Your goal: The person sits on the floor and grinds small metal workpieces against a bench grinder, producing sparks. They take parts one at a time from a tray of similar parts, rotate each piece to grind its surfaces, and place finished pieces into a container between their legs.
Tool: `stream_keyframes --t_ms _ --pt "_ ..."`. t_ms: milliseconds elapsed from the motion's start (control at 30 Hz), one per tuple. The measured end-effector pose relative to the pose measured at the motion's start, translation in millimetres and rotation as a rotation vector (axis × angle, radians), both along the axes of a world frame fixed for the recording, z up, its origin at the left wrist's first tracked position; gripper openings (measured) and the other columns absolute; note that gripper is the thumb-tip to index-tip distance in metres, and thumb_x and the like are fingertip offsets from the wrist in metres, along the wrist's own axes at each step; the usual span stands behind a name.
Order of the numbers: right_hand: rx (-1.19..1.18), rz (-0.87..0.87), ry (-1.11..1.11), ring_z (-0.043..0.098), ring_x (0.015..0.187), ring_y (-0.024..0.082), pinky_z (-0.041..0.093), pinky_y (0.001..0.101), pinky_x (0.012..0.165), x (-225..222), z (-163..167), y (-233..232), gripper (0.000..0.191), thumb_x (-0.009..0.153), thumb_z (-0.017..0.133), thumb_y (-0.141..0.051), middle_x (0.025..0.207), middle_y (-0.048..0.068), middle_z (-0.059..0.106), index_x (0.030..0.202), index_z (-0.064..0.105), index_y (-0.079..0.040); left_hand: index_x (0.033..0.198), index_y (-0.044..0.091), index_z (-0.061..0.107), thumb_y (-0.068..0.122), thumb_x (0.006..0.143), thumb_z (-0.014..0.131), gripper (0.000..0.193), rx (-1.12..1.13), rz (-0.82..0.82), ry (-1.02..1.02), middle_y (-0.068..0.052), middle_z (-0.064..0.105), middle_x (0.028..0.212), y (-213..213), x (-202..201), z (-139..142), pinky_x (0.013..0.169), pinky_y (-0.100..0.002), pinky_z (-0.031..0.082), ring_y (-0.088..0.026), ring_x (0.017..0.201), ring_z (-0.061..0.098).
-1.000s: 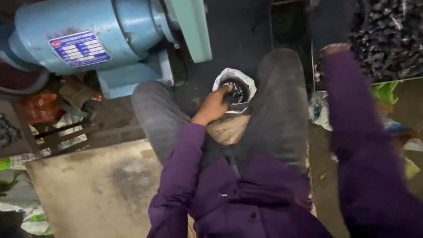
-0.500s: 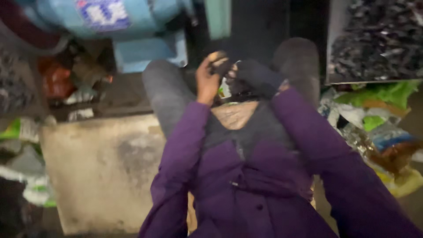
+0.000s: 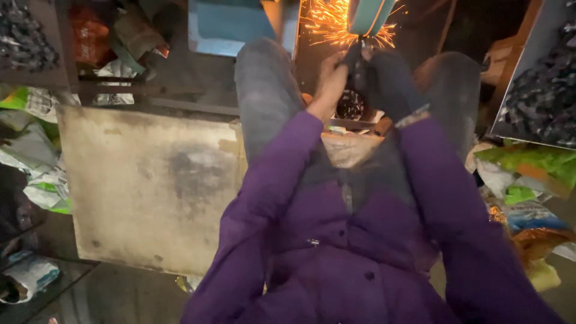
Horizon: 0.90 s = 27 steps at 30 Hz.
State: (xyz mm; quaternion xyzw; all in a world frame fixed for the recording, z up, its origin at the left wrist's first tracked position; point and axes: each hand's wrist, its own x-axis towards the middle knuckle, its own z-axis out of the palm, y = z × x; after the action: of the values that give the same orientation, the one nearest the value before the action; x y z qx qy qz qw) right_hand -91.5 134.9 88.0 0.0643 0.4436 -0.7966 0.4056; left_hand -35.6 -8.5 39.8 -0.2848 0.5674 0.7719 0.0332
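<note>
Both hands are raised to twelve o'clock, under the grinder (image 3: 366, 15), where sparks (image 3: 327, 24) are thrown to eleven o'clock. A small dark workpiece (image 3: 354, 60) is pinched there between the left hand (image 3: 330, 78), bare and closed on its left side, and the right hand (image 3: 387, 81), which is covered by a dark glove and wrapped round its right side.

By size, the concrete slab (image 3: 150, 186) is seen at nine o'clock, the tray (image 3: 534, 84) of dark metal bits at two o'clock, then the small bag (image 3: 351, 105) of parts between the knees.

The workpiece is judged stiff, metal, light and likely hot at the ground end, so it is best gripped at the lower end, away from the wheel. Its long axis seems to run from six to twelve o'clock, tip up into the wheel, though blur leaves this uncertain.
</note>
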Motion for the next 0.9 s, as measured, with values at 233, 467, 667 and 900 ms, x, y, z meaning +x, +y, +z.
stream_keyframes --t_ms 233,467,667,900 --pt "0.537 0.064 0.945 0.067 0.093 0.016 0.053 0.0304 0.082 8.9 16.1 8.0 0.024 0.109 0.062 -0.017 0.104 0.008 0.07 0.125 0.066 0.001 0.138 -0.001 0.057 -0.006 0.084 0.05 0.054 -0.242 -0.007 0.319 -0.009 0.069 0.12 3.2 8.2 -10.5 0.089 -0.026 0.048 -0.014 0.106 0.062" --pt "0.566 0.199 0.776 0.067 0.09 0.014 0.052 0.0287 0.08 26.8 9.5 7.4 0.031 0.115 0.053 -0.031 0.101 0.004 0.073 0.113 0.069 -0.005 0.13 -0.009 0.067 0.007 0.114 0.053 0.027 0.375 -0.1 0.143 -0.018 0.067 0.104 -11.0 3.0 -0.6 0.071 -0.037 0.047 -0.024 0.089 0.06" --pt "-0.613 0.178 -0.4 0.052 0.065 0.007 0.042 0.0233 0.06 5.9 -11.9 5.2 0.025 0.12 0.058 -0.03 0.084 -0.003 0.059 0.107 0.063 -0.01 0.131 0.0 0.059 0.012 0.105 0.035 0.037 0.774 -0.041 0.205 -0.014 0.07 0.118 -10.8 -1.9 -0.7 0.088 -0.049 0.063 -0.026 0.101 0.07" --pt "-0.089 -0.022 -0.157 0.056 0.067 0.008 0.045 0.024 0.059 1.1 -13.6 -1.3 0.019 0.107 0.06 -0.031 0.082 -0.003 0.06 0.106 0.066 -0.013 0.141 0.005 0.059 0.006 0.107 0.039 0.039 0.677 -0.065 0.162 -0.016 0.068 0.121 -10.9 -6.6 -1.6 0.085 -0.043 0.057 -0.024 0.098 0.067"
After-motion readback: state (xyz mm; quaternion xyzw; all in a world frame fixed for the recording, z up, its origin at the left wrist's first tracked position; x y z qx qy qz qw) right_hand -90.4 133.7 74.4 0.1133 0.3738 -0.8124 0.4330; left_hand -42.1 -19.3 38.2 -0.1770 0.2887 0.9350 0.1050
